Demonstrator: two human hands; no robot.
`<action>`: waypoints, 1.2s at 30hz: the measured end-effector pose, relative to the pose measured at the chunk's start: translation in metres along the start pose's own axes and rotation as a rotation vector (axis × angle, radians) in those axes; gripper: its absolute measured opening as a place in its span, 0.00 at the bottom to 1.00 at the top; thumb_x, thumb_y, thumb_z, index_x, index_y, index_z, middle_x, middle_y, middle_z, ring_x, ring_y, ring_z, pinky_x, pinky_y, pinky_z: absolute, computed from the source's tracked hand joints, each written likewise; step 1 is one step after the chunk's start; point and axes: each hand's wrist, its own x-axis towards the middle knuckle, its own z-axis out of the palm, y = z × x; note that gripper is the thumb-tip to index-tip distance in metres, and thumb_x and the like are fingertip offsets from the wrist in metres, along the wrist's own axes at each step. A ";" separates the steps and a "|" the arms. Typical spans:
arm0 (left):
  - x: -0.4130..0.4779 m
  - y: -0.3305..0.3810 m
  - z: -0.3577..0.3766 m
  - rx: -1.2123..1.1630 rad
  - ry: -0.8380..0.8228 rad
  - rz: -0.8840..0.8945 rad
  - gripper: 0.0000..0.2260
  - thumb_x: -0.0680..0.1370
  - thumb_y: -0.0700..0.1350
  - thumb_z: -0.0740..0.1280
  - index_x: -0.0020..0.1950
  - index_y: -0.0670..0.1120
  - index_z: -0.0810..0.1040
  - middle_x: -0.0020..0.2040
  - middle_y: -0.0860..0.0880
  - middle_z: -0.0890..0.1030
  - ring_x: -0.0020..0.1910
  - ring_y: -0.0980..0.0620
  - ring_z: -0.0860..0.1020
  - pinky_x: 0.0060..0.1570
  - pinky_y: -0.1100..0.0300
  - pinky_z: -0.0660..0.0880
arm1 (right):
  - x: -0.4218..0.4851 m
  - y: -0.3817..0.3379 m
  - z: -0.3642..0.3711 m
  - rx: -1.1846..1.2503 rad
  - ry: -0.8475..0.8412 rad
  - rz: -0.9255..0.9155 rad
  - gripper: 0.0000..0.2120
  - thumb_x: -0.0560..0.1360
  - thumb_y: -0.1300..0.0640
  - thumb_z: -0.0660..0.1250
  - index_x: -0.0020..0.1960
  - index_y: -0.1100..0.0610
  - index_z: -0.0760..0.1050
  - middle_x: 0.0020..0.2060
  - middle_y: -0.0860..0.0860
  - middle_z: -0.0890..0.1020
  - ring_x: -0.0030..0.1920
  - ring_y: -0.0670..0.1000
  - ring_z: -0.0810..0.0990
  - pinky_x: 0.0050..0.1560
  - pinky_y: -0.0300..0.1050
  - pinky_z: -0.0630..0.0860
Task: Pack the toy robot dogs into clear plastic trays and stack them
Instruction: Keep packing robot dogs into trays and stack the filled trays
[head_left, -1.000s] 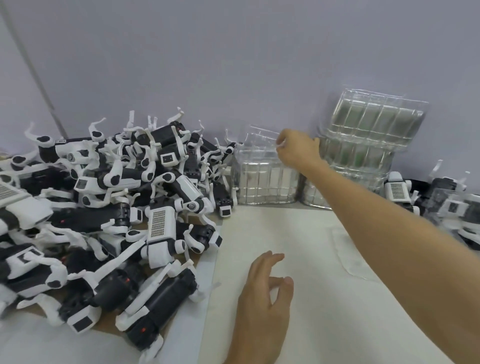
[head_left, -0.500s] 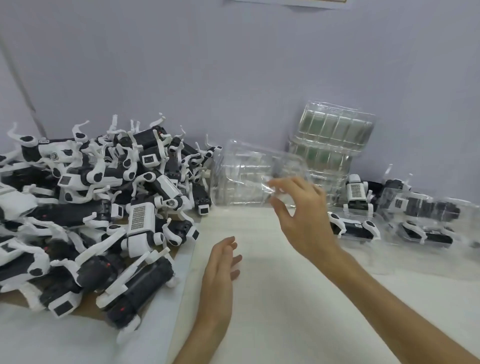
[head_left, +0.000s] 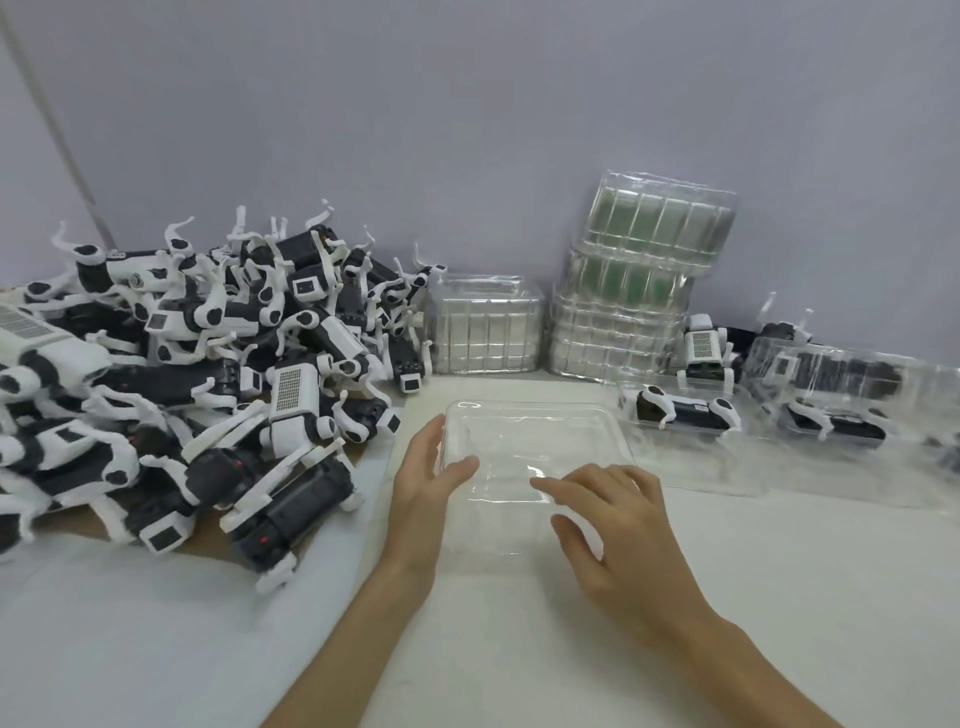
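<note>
**Early on: tray down, nothing in it**

Empty clear tray (head_left: 535, 457) sits betw. your hands. L hand (head_left: 421, 483) lies flat against its left edge; R hand (head_left: 618, 525) is spread, fingertips on it. Few packed trays (head_left: 680, 415) at right; big dog pile (head_left: 208, 389) left to pack & stack.

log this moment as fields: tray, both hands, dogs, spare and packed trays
tray: clear, empty, flat on the table
left hand: open, touches tray's left edge
right hand: open, fingers spread on tray's near part
dogs: loose pile, left
spare trays: two stacks by the wall
packed trays: right, dogs inside
</note>
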 end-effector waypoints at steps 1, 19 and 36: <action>-0.001 0.001 0.000 0.007 0.009 0.007 0.22 0.77 0.37 0.68 0.65 0.59 0.73 0.60 0.70 0.75 0.61 0.74 0.70 0.52 0.75 0.67 | 0.000 -0.002 -0.002 0.008 -0.014 0.000 0.17 0.72 0.61 0.68 0.60 0.50 0.81 0.45 0.43 0.79 0.46 0.47 0.78 0.61 0.46 0.64; -0.003 0.004 0.001 0.031 0.096 0.043 0.22 0.77 0.30 0.62 0.66 0.49 0.74 0.64 0.58 0.77 0.69 0.60 0.72 0.64 0.68 0.69 | 0.197 -0.075 0.084 0.083 -0.821 0.294 0.44 0.70 0.31 0.70 0.75 0.57 0.64 0.66 0.52 0.75 0.63 0.55 0.76 0.56 0.45 0.73; -0.002 0.002 0.001 0.023 0.096 0.034 0.23 0.77 0.31 0.63 0.69 0.49 0.74 0.67 0.55 0.76 0.67 0.61 0.72 0.59 0.73 0.67 | 0.188 -0.074 0.075 0.742 -0.345 0.303 0.17 0.64 0.48 0.81 0.48 0.55 0.83 0.41 0.50 0.86 0.42 0.49 0.84 0.47 0.47 0.80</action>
